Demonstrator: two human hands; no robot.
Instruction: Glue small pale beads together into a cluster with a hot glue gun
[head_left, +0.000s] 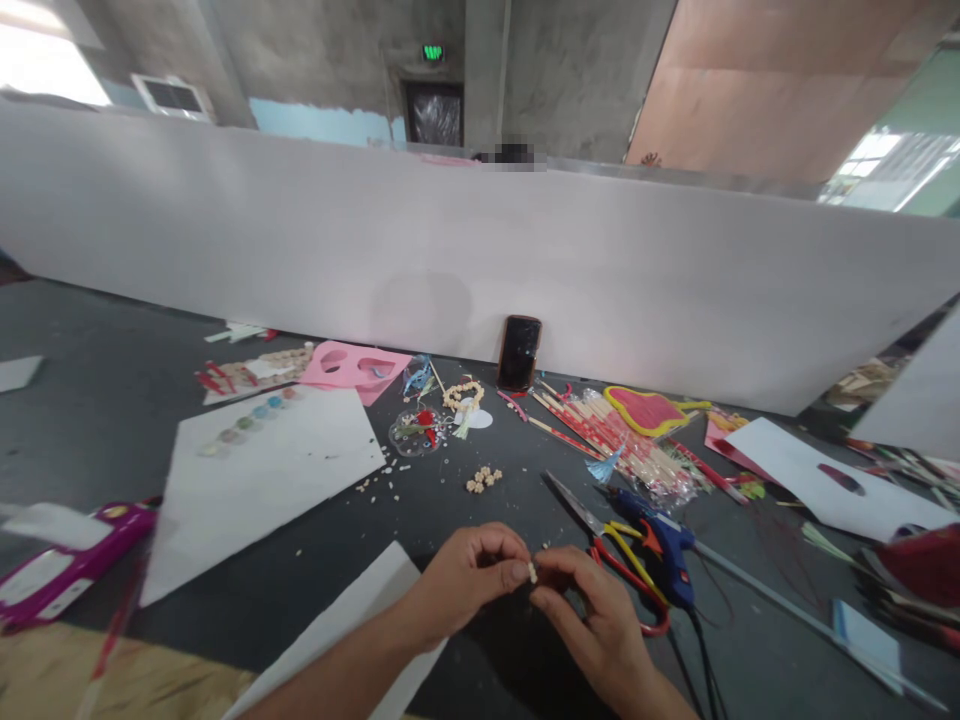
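Low in the middle of the head view, my left hand (480, 570) and my right hand (585, 605) meet fingertip to fingertip above the dark table. Between them is a short row of small cream beads (532, 572), pinched by thumbs and forefingers; any thread through it is too fine to see. Just beyond my hands lies a cluster of cream flower-shaped beads (484, 480). Farther back are a ring of cream beads (463, 395) with a pale tassel and a clear dish (418, 432) holding red and green bits. Loose tiny beads are scattered around the dish.
Scissors (592, 515) and a blue glue gun (667, 550) lie right of my hands. A bundle of red-and-wood sticks (600, 430) lies behind them. White sheets (262, 470) cover the left. A phone (519, 352) leans on the white partition (420, 240).
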